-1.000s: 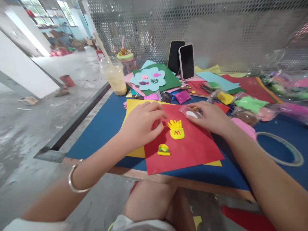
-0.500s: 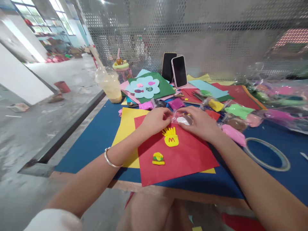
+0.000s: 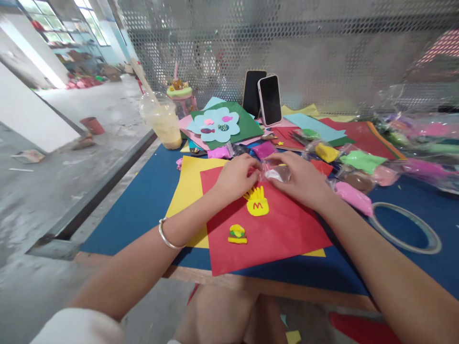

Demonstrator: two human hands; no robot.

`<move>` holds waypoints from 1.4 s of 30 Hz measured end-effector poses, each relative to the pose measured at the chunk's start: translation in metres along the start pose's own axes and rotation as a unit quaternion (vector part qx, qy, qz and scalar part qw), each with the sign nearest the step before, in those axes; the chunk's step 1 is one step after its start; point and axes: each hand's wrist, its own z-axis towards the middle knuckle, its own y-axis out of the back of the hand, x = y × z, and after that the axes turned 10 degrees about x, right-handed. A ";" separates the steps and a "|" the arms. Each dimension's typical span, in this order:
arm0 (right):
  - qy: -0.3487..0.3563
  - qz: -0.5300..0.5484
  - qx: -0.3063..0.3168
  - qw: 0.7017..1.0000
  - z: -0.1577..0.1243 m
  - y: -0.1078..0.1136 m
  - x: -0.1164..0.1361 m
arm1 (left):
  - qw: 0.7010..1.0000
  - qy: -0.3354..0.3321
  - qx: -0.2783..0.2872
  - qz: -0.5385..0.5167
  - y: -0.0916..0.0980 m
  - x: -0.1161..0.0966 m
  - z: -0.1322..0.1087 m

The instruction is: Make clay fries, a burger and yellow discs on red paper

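Note:
Between my two hands is a small clear plastic packet of white clay (image 3: 276, 174), just above the red paper sheet (image 3: 272, 239). My left hand (image 3: 239, 177) pinches the packet's crinkled end with thumb and fingers. The fingers of my right hand (image 3: 299, 179) are closed around its other side. Right below them on the red sheet lie yellow clay fries (image 3: 257, 203) marked with a red M. Nearer me sits a clay burger (image 3: 237, 234) with yellow, green and brown layers. A yellow sheet (image 3: 190, 200) shows from under the red one.
Several bagged clays, among them a pink packet (image 3: 355, 198), lie to the right beside a roll of tape (image 3: 405, 228). Two phones (image 3: 269, 100) lean at the back. A drink cup (image 3: 163, 124) stands at the back left, near a cloud-shaped paper (image 3: 215, 125).
The view has shifted slightly, so the table items appear a little displaced. Both hands keep their hold on the clay packet, with little visible movement.

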 end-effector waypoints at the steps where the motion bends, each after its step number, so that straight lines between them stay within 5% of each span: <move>1: 0.002 -0.002 -0.001 1.000 0.000 0.000 0.000 | 1.000 0.003 -0.001 0.008 0.000 0.001 0.001; 9: 0.020 0.011 -0.008 1.000 -0.001 0.000 0.001 | 0.999 0.030 -0.016 0.027 -0.004 0.000 0.008; 18: 0.037 0.015 -0.018 0.999 -0.001 0.002 0.004 | 0.992 -0.005 -0.026 0.124 -0.007 -0.008 0.009; 27: 0.040 0.005 -0.023 0.999 0.000 0.000 0.001 | 0.995 -0.039 -0.026 0.093 -0.013 -0.002 0.012; 35: 0.020 -0.001 -0.031 0.999 0.001 0.000 -0.006 | 0.997 -0.007 -0.065 -0.044 -0.002 0.001 0.008; 42: 0.015 0.016 -0.021 1.000 0.001 -0.002 -0.010 | 0.969 0.083 -0.039 -0.231 0.022 -0.009 -0.009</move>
